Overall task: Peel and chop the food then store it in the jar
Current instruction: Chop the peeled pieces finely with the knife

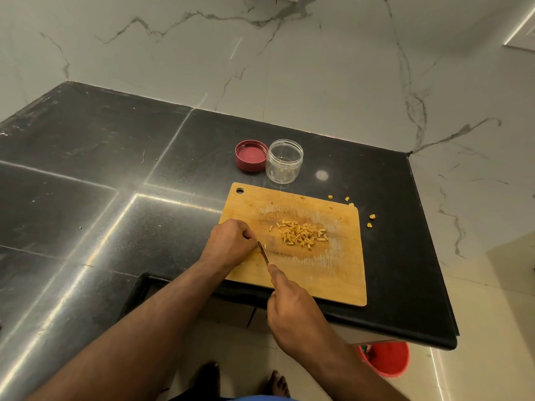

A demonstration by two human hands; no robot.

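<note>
Chopped food (301, 234) lies right of left-hand fingers (251, 235) on board (333, 273).

There's only the one view, from the person's head, looking forward and down. It sits close above the cutting board (304, 273) on the black counter (101, 169).

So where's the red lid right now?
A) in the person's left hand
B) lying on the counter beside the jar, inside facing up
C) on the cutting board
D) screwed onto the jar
B: the lid lies inside up on the counter, just left of the open jar, beyond the board, with neither hand on it.
</note>
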